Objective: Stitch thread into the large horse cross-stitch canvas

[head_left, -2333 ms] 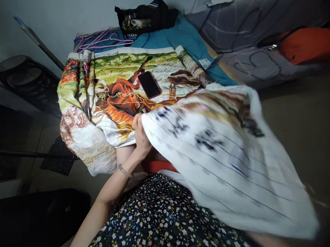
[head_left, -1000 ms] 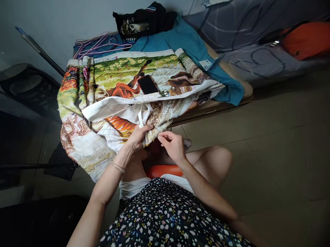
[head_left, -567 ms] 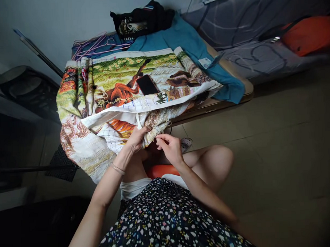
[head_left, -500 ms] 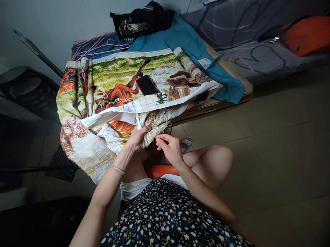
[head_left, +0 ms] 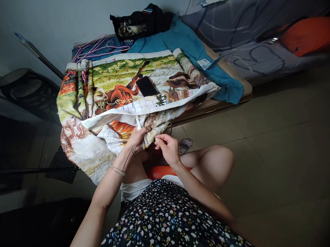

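Note:
A large cross-stitch cloth (head_left: 108, 73) with a colourful stitched picture lies over the low table and hangs down its near side. My left hand (head_left: 137, 140) grips a bunched fold of its lower part, thumb on top. Just right of it, my right hand (head_left: 167, 147) is closed in a pinch at the edge of the fold. Whatever sits between those fingertips is too small to make out. A loop of pale yellow thread (head_left: 169, 124) stands out from the cloth above my right fingers. More loose yellow thread (head_left: 116, 102) rests on the cloth's upper part.
A dark phone (head_left: 147, 86) lies on the cloth. Behind it are pink hangers (head_left: 101, 49), a black printed bag (head_left: 144, 24) and a teal sheet (head_left: 183, 39). An orange bag (head_left: 310, 35) is at the right. A patterned shoe (head_left: 185, 146) shows beside my knee.
My right hand has shifted very slightly left and closer to the fold. My left hand keeps its grip in the same spot.

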`<act>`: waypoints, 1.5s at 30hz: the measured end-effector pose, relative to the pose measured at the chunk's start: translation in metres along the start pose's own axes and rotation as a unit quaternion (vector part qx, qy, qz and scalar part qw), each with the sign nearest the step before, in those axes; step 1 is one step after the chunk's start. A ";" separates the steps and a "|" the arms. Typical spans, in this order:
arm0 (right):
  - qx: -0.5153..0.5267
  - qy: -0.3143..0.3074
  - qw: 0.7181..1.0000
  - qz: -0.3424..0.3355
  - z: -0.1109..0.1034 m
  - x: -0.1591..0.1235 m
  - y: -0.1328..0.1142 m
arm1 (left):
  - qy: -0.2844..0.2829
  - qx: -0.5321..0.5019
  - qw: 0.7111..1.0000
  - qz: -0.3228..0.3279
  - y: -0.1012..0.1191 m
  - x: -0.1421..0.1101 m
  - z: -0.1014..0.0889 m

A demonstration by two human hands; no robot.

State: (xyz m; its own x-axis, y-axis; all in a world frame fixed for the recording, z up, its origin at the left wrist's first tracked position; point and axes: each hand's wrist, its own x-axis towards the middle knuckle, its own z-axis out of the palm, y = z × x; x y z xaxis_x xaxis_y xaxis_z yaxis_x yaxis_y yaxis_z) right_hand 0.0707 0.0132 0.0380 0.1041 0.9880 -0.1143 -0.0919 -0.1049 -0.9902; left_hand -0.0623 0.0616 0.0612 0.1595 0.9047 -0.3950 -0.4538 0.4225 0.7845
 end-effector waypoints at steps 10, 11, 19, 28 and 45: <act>0.038 -0.011 0.999 0.029 0.001 0.000 -0.003 | -0.023 -0.013 0.999 0.022 0.000 -0.002 0.000; 0.042 -0.009 0.999 0.033 0.002 0.000 -0.002 | -0.023 -0.012 0.999 0.023 0.000 -0.002 0.000; 0.003 0.028 1.000 -0.009 0.009 0.000 -0.003 | -0.002 -0.006 1.000 0.029 -0.002 -0.003 0.000; -0.010 -0.019 1.000 0.009 0.000 0.004 -0.006 | 0.010 -0.007 0.999 0.051 -0.002 -0.006 0.004; 0.005 -0.004 1.000 0.007 0.004 0.008 -0.002 | 0.010 0.001 0.998 0.064 -0.003 -0.006 0.004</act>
State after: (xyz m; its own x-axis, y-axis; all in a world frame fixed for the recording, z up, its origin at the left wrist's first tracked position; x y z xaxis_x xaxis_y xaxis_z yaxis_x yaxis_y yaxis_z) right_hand 0.0682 0.0219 0.0398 0.0938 0.9874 -0.1272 -0.1040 -0.1173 -0.9876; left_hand -0.0583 0.0551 0.0627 0.0837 0.9500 -0.3007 -0.4670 0.3040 0.8303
